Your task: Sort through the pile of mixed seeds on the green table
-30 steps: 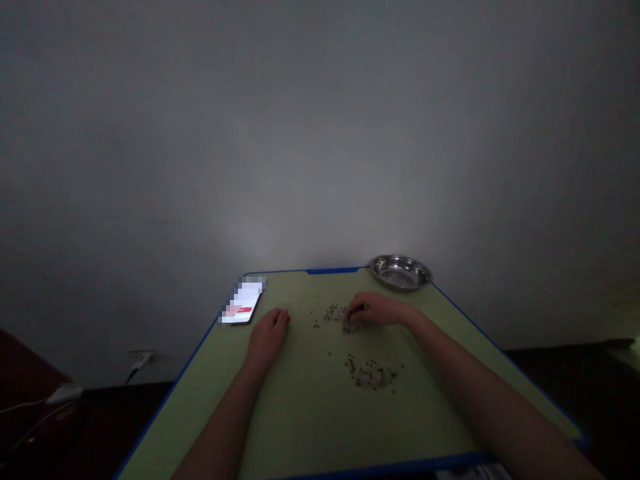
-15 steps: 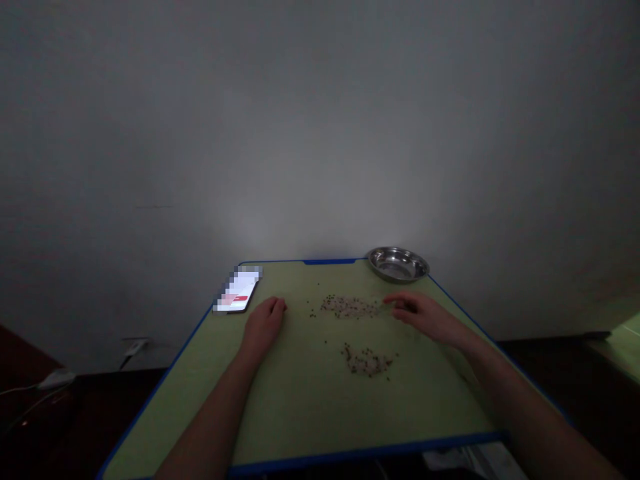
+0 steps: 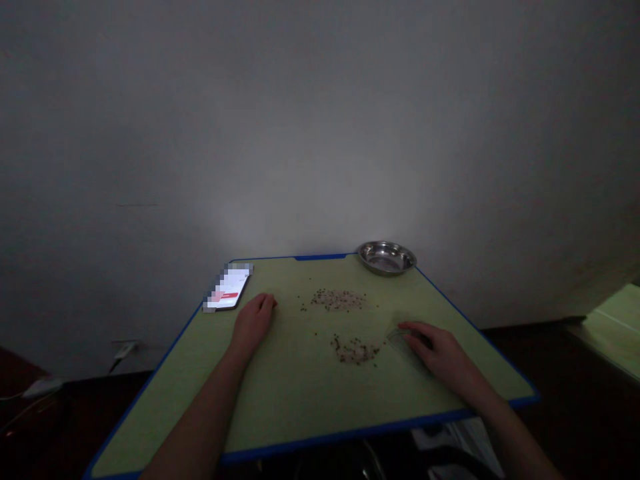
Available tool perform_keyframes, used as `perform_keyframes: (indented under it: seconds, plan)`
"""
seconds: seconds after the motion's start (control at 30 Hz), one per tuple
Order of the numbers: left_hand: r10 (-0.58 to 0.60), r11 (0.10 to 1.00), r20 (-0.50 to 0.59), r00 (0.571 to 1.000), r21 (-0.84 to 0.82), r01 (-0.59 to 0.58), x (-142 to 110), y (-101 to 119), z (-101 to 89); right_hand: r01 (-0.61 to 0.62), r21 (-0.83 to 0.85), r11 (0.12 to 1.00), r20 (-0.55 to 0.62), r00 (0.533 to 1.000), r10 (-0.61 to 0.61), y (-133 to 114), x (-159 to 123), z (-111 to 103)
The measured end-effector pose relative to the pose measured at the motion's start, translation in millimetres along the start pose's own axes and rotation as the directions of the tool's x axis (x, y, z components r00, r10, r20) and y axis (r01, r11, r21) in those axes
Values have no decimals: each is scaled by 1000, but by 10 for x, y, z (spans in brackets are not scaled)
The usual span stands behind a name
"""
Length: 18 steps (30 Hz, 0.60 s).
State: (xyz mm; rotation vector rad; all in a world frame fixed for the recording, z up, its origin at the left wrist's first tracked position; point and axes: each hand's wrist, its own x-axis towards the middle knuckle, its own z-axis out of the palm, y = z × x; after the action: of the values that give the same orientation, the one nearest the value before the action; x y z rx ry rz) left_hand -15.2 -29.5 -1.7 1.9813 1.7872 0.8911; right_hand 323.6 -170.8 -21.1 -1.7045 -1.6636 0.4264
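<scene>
My left hand (image 3: 255,321) rests on the table with its fingers curled in and closed, and no object shows in it. Over on the right, my right hand (image 3: 434,351) pinches a thin see-through piece (image 3: 395,338), perhaps clear plastic, whose exact kind I cannot make out. That piece is just right of the nearer pile (image 3: 356,351), a loose mix of pale grains and dark bean-like bits. A second, wider pile (image 3: 339,300) of the same mix lies farther back. Several dark bits are scattered around both piles.
A shallow steel basin (image 3: 387,259) stands at the table's back right corner. The phone (image 3: 229,287), its screen lit, lies at the left edge. Blue edging borders the green table (image 3: 290,400), which meets a grey wall (image 3: 320,167) behind.
My right hand has moved toward me, from beside the farther pile to beside the nearer one. My left hand keeps its place on the table. The whole view has shifted slightly.
</scene>
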Motion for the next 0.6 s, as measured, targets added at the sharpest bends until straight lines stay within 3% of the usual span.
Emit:
perform_keyframes:
  seconds: [0.4,0.6]
  plan:
    - [-2,1000,0,1000,9,2,7,-19,12,-27,38,999,-25,999,28,-257,-345,231]
    - [-7,1000,-10,1000,16,7,-11,1,14,-46,70,997,-65,997,50,-259,-405,270]
